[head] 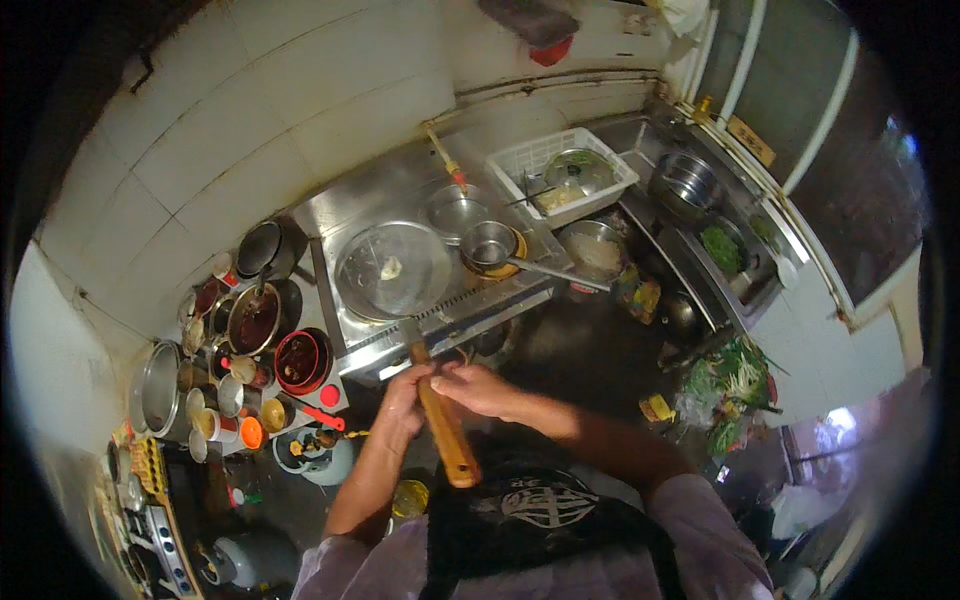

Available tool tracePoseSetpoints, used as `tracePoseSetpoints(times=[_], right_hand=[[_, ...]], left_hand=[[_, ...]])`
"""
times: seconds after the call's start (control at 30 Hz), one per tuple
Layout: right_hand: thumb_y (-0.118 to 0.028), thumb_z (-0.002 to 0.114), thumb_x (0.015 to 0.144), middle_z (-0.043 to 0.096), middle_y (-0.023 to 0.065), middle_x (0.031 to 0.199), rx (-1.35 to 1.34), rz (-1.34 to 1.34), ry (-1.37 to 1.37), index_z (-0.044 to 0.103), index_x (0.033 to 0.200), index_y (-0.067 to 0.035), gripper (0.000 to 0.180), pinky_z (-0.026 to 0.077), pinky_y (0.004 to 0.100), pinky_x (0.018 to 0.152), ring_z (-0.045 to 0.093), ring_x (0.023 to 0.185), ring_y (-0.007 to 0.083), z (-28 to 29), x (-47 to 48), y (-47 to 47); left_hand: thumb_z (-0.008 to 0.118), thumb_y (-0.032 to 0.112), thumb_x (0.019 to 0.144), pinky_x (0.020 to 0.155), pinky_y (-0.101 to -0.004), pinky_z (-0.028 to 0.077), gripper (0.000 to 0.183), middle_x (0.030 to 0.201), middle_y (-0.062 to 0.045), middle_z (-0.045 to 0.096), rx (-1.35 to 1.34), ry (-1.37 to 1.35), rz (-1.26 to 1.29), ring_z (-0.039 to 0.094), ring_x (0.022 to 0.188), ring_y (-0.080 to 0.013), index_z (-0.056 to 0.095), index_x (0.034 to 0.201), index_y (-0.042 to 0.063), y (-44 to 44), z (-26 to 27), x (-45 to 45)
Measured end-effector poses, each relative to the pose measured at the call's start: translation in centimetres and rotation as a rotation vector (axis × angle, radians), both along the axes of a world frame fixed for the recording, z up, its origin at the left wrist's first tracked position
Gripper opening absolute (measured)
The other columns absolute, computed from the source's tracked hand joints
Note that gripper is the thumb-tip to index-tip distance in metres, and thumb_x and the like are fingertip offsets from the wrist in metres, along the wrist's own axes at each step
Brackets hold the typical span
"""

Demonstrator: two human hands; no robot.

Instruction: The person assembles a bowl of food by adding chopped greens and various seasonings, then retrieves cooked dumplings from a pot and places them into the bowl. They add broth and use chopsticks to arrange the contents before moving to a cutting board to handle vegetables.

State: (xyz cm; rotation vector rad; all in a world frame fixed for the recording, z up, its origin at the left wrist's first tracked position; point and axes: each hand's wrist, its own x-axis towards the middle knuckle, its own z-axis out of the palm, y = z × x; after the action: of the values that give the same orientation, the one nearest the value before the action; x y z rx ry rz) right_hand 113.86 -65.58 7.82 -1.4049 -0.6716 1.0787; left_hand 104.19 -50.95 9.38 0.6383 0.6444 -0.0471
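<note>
A long wooden handle points back towards my apron, its metal neck reaching a wide, shallow round metal pan or strainer on the steel counter. A small whitish lump shows in the middle of that round piece. My left hand grips the upper part of the handle from the left. From the other side my right hand closes around the same part, close to the left hand; its fingertips are partly hidden. Right of the round piece, a small metal saucepan rests on a yellowish ring, near a round metal bowl.
Pots and sauce containers crowd the left side. A white plastic basket holds a bowl at the back. Steel pots and chopped greens stand right, above bagged vegetables. Gas cylinders are at lower left.
</note>
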Motion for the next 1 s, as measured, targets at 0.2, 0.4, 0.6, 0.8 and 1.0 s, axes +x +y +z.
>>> tracePoseSetpoints(times=[0.2, 0.4, 0.6, 0.8, 1.0], right_hand=[[-0.011, 0.062, 0.094, 0.066, 0.0025, 0.085, -0.24, 0.08, -0.267, 0.066, 0.107, -0.004, 0.015, 0.053, 0.0288, 0.061, 0.063, 0.068, 0.0115, -2.2, 17.4, 4.6], [-0.024, 0.063, 0.094, 0.072, 0.0173, 0.087, -0.232, -0.28, -0.724, 0.071, 0.104, -0.003, 0.025, 0.055, 0.0416, 0.066, 0.07, 0.073, 0.0318, -9.8, 38.5, 10.2], [-0.039, 0.063, 0.092, 0.072, 0.0223, 0.101, -0.357, -0.405, -1.162, 0.07, 0.113, -0.005, 0.04, 0.055, 0.0475, 0.084, 0.069, 0.097, 0.0402, -10.1, 51.0, 22.3], [-0.046, 0.067, 0.089, 0.068, 0.0217, 0.118, -0.562, 0.1, -1.302, 0.064, 0.12, -0.001, 0.055, 0.055, 0.0482, 0.086, 0.068, 0.103, 0.0375, -6.4, 52.8, 30.8], [-0.027, 0.066, 0.084, 0.068, 0.0183, 0.104, -0.435, 0.188, -1.484, 0.067, 0.106, -0.005, 0.03, 0.055, 0.0492, 0.082, 0.066, 0.099, 0.0384, -9.9, 57.0, 30.3]], left_hand=[[0.06, 0.014, 0.089, 0.067, -0.0379, 0.051, 0.01, 0.081, -0.008, 0.061, 0.077, 0.005, 0.095, 0.06, 0.072, -0.0228, 0.058, 0.092, 0.004, 12.7, -6.8, 3.4], [0.062, 0.01, 0.091, 0.067, -0.036, 0.052, 0.01, 0.079, -0.008, 0.061, 0.058, 0.082, 0.037, 0.059, 0.068, -0.0213, 0.06, 0.096, 0.001, 18.9, -8.6, 11.0], [0.064, 0.01, 0.091, 0.067, -0.0371, 0.054, 0.012, 0.081, -0.009, 0.063, 0.137, 0.141, -0.049, 0.062, 0.07, -0.0214, 0.061, 0.1, 0.002, 23.1, -8.4, 17.5], [0.066, 0.007, 0.09, 0.067, -0.0364, 0.056, 0.018, 0.083, -0.01, 0.064, 0.14, 0.181, -0.016, 0.064, 0.073, -0.0215, 0.061, 0.106, -0.001, 23.4, -9.3, 18.1], [0.066, 0.01, 0.089, 0.065, -0.0365, 0.053, 0.02, 0.083, -0.011, 0.066, 0.22, 0.199, -0.1, 0.065, 0.069, -0.0239, 0.059, 0.103, -0.003, 22.7, -10.6, 18.6]])
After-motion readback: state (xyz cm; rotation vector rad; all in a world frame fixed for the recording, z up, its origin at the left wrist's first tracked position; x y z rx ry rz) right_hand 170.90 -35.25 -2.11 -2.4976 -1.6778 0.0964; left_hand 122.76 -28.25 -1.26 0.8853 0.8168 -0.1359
